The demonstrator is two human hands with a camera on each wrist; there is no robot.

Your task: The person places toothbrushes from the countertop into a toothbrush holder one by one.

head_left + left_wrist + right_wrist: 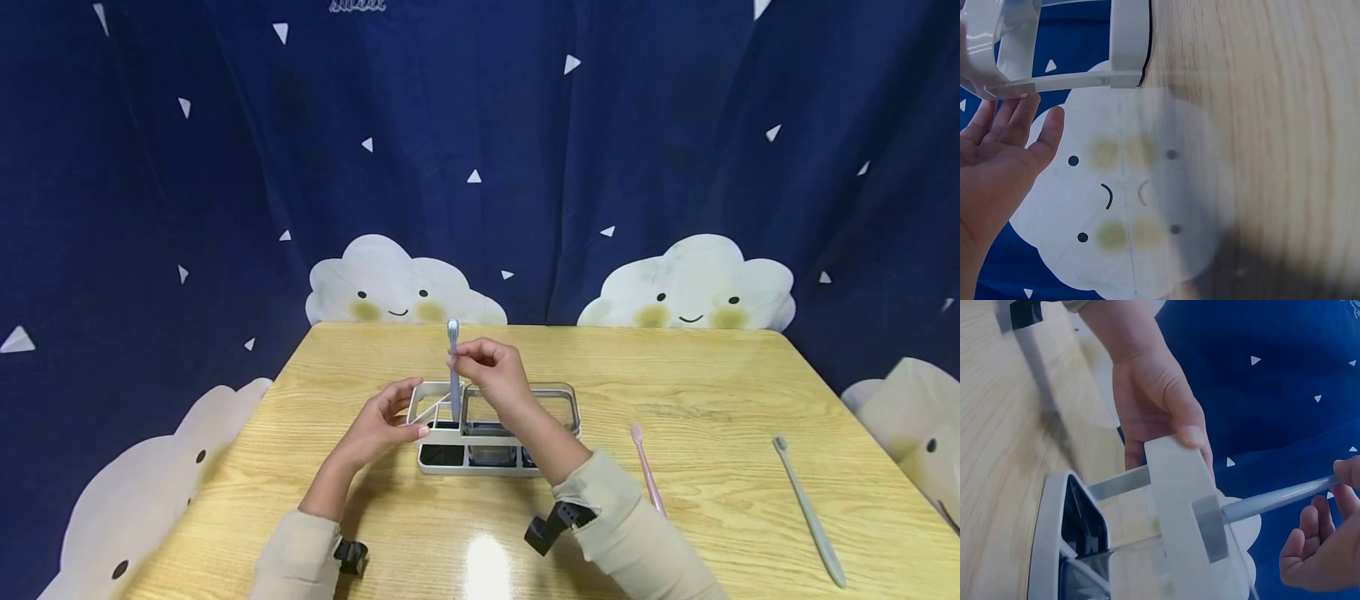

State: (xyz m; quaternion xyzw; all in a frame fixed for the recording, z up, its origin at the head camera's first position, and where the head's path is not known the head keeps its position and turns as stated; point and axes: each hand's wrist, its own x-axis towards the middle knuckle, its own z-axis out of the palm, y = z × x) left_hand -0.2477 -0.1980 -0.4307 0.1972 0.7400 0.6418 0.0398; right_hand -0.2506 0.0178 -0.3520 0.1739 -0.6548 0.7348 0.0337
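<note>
At the middle of the table stands a white two-tier toothbrush holder (480, 472) with dark compartments in its base. My left hand (378, 425) grips its left end, thumb at the front and fingers behind; the right wrist view shows that thumb on the white upper tier (1179, 487). Between thumb and fingers my right hand (495, 379) pinches a bluish-grey toothbrush (454, 392), upright, bristles at the top. In the right wrist view the lower end of its handle (1279, 497) sits in a slot of the upper tier. A clear cup-like part (491, 455) shows in the holder.
Right of the holder lies a pink toothbrush (647, 467), partly behind the right sleeve. Farther right is a grey-green toothbrush (810, 512). A dark blue curtain (480, 125) with clouds hangs behind the wooden table (712, 375). Each wrist bears a black strap.
</note>
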